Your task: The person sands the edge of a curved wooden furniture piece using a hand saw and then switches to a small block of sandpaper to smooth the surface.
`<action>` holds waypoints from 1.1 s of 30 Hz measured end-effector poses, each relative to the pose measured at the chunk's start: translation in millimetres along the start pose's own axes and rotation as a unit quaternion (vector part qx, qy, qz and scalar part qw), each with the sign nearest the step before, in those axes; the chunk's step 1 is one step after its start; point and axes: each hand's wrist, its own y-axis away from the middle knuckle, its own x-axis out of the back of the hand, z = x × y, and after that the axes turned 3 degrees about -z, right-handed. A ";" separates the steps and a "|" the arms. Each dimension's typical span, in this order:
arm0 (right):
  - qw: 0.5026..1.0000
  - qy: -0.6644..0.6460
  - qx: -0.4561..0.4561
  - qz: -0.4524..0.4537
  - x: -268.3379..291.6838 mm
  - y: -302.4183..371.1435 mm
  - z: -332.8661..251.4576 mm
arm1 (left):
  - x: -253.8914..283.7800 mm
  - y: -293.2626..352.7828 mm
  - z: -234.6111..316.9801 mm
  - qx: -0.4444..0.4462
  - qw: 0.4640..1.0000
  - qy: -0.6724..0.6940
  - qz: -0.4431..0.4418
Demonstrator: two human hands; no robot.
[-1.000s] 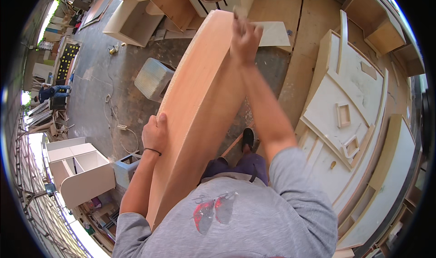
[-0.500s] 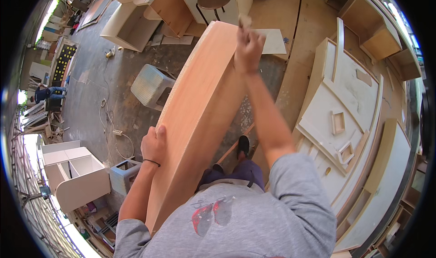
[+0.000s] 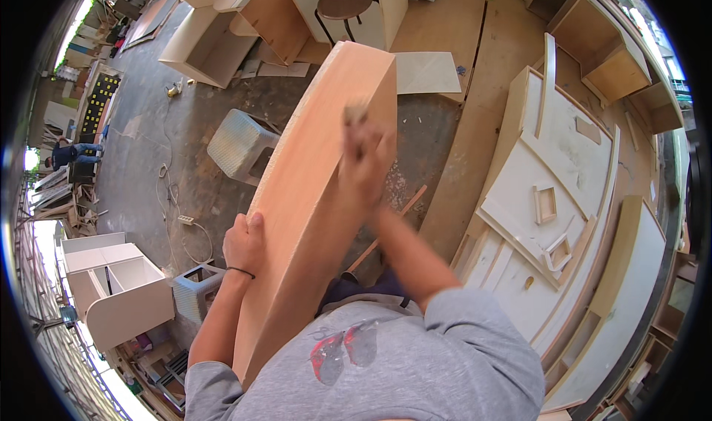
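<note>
A long box-shaped wooden piece (image 3: 315, 143) with a reddish-tan face stands slanted in front of me, its lower end close to my body. My left hand (image 3: 243, 243) grips its left edge, thumb on the face and fingers out of sight behind the edge. Over the right long edge, about a third of the way down from the far end, my right hand (image 3: 365, 158) is closed and smeared by motion. A small tan-grey block (image 3: 354, 115) sticks out of its fingers against the wood; its exact kind is too blurred to tell.
Left of the piece stand two patterned stools (image 3: 241, 145) and a white cabinet (image 3: 119, 287); a cable with a power strip (image 3: 185, 219) lies on the floor. Pale panels (image 3: 549, 176) with small wooden frames lie to the right. Beyond are a round stool (image 3: 345, 2) and cabinets. A person (image 3: 70, 154) is far left.
My right hand has come down from the far end of the wooden piece, toward me and left, still closed on the small block. My left hand keeps its grip; the view has shifted slightly.
</note>
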 end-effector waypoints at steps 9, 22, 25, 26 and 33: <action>0.993 0.026 -0.107 0.035 -10.9 -100.2 67.8 | 6.4 -8.6 2.1 -0.014 1.000 -0.013 0.014; 0.996 -0.032 -0.069 0.040 -16.6 -64.4 44.8 | 3.7 -5.2 -8.0 -0.024 0.999 -0.006 0.026; 0.996 -0.084 0.015 0.019 -10.2 1.6 8.4 | 2.6 -1.2 -7.1 -0.024 0.999 -0.002 0.021; 0.990 -0.129 -0.058 0.018 -15.2 1.2 20.9 | 5.5 -2.3 -5.9 -0.027 0.999 -0.006 0.020; 0.996 -0.018 -0.086 0.031 -11.1 -93.6 68.5 | 4.9 -9.0 0.0 -0.016 1.000 -0.011 0.023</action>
